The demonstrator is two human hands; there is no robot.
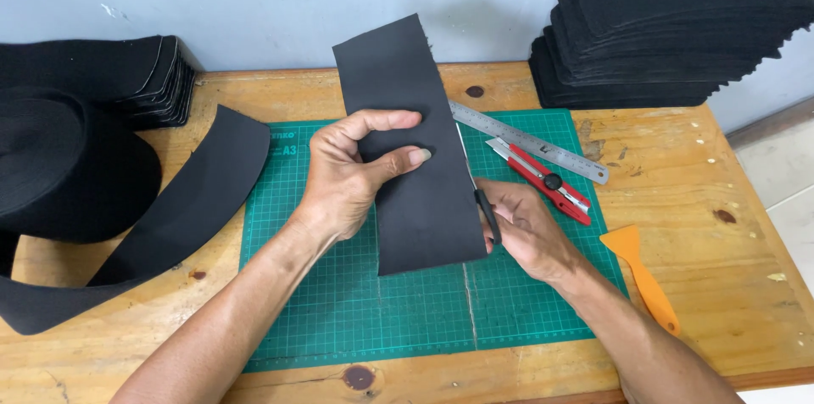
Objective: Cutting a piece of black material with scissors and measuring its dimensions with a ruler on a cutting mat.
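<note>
My left hand [352, 171] grips a long black felt-like sheet [415, 200], held upright over the green cutting mat [339, 302], thumb across its front. My right hand [526, 230] is closed on black-handled scissors [486, 209], whose blades run up along the sheet's right edge. The blade tips are mostly hidden against the dark sheet.
A steel ruler [530, 141] and a red utility knife [543, 179] lie on the mat's right side. An orange scraper [644, 273] rests on the wooden table [721, 200]. Stacks of black cut pieces [670, 31] sit back right and back left [127, 78]. A curved black strip [186, 209] lies at left.
</note>
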